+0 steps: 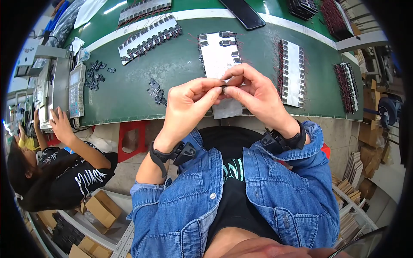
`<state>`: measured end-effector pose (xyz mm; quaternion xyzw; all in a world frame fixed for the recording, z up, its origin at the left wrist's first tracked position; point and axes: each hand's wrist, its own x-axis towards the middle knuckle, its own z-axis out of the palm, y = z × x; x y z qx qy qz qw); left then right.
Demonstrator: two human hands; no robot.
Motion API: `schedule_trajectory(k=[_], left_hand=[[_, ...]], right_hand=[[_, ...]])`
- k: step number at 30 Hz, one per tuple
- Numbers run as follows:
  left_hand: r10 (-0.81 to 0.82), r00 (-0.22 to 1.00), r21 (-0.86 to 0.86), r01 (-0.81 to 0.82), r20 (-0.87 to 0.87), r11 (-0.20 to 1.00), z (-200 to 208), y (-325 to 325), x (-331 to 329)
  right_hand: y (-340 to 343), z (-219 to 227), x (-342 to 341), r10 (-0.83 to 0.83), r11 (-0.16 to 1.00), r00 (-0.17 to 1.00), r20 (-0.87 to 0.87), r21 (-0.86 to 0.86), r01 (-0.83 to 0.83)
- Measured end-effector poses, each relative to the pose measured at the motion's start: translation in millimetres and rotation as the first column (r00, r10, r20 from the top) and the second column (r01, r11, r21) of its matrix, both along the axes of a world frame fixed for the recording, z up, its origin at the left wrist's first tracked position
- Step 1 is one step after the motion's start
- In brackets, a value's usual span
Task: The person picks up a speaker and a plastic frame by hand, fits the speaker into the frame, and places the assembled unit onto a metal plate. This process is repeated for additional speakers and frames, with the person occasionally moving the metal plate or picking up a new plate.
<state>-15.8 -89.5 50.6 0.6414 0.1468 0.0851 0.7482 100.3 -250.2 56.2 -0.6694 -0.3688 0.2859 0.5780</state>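
Over the near half of a white board (218, 64), my left hand (186, 103) and my right hand (257, 95) meet fingertip to fingertip. Both are closed in a pinch on one small black part (223, 87), mostly covered by my fingers. Several small black square modules (228, 42) with thin red wires sit along the edges of that board. A small heap of loose black parts (156, 91) lies on the green table just left of my left hand.
Similar boards of wired modules stand left (150, 38) and right (292, 73). A black phone (243, 13) lies at the back. More loose black parts (94, 76) are near a keypad device (76, 92). At far left, another person's hand (62, 125) touches a machine.
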Motion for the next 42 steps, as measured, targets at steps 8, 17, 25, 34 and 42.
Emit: schedule_trajectory(k=[8, 17, 25, 34, 42], left_hand=[[0.14, 0.989, 0.04, -0.142, 0.039, 0.989, 1.7, 33.0, 21.8], [0.199, 0.979, 0.354, -0.198, 0.032, 0.914, 0.9, 34.6, 56.5], [0.108, 0.989, 0.73, -0.149, 0.103, 0.667, -17.8, 26.7, 81.6], [-0.143, 0.936, 0.932, -0.287, 0.322, 0.22, -23.9, 23.6, 86.5], [-0.143, 0.93, 0.938, -0.323, 0.34, 0.128, -26.0, 19.8, 97.3]], right_hand=[[6.7, -14.6, 53.4, -0.178, 0.961, 0.69, 0.702, -0.026, 0.274], [20.4, -23.6, 73.4, -0.117, 0.969, 0.538, 0.835, -0.023, 0.247], [-4.6, 5.5, 73.4, -0.294, 0.916, 0.712, 0.638, -0.025, 0.401], [-22.6, -2.8, 5.4, -0.167, 0.986, 0.707, 0.687, 0.129, 0.108], [-18.4, -14.8, -5.6, 0.003, 0.999, 0.749, 0.662, 0.028, -0.028]])
